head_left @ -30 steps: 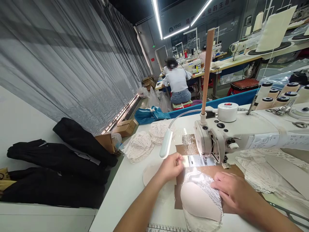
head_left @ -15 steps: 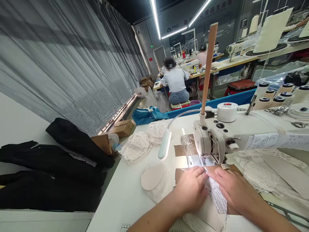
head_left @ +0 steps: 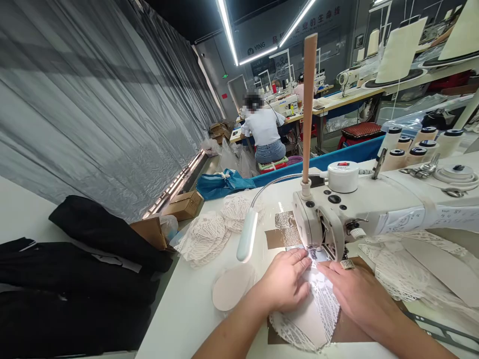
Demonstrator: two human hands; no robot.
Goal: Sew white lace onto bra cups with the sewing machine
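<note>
A white lace piece with a smooth beige panel (head_left: 309, 321) lies under the presser foot of a white sewing machine (head_left: 359, 204). My left hand (head_left: 286, 281) rests on its left side, fingers stretched forward and flat, tips close to the needle area. On the right, my right hand (head_left: 357, 286) lies with its fingers extended, fingertips at the lace edge just in front of the foot. Small lamp light falls on the lace between both hands. The needle itself is hard to make out.
Lace pieces are stacked (head_left: 205, 237) at the left, near a lamp (head_left: 247, 234) on a bendable neck. A beige oval piece (head_left: 232, 286) lies beside my left forearm. More lace (head_left: 407, 264) lies at right, near a dark metal strip (head_left: 445, 329). Thread spools (head_left: 419, 149) stand behind.
My hands have moved apart, the left one forward and leftward off the lace's middle. The lace piece now lies flatter and shows more. The whole view has shifted slightly.
</note>
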